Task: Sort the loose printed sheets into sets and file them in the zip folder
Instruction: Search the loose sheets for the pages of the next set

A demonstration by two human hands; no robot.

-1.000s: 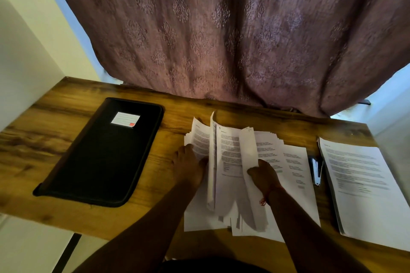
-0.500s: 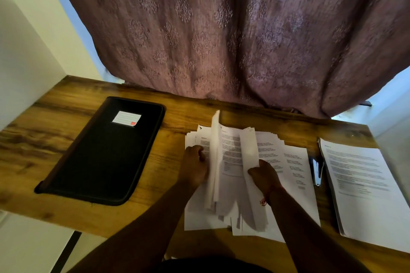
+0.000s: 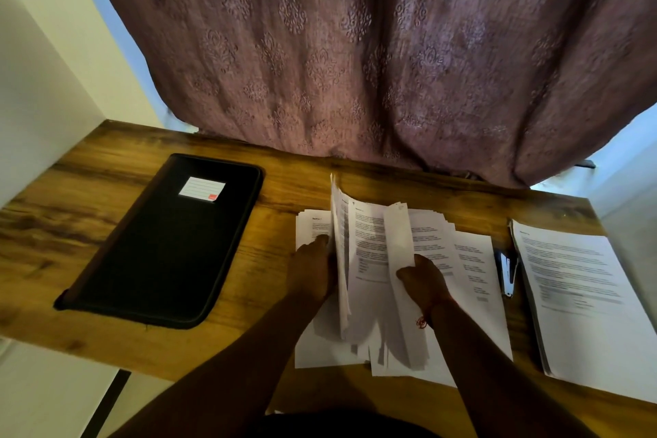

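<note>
Left hand [image 3: 313, 270] now tucked behind raised sheets [image 3: 340, 260], gripping them; right hand [image 3: 421, 277] pinches folded sheet [image 3: 400, 242]; folder [image 3: 167, 245] on desk [image 3: 89, 167].

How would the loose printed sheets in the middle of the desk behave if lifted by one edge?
The loose printed sheets would probably flop: those lifted by the left hand and right hand already curl. Unbound and fanned, they would likely slide apart.
</note>
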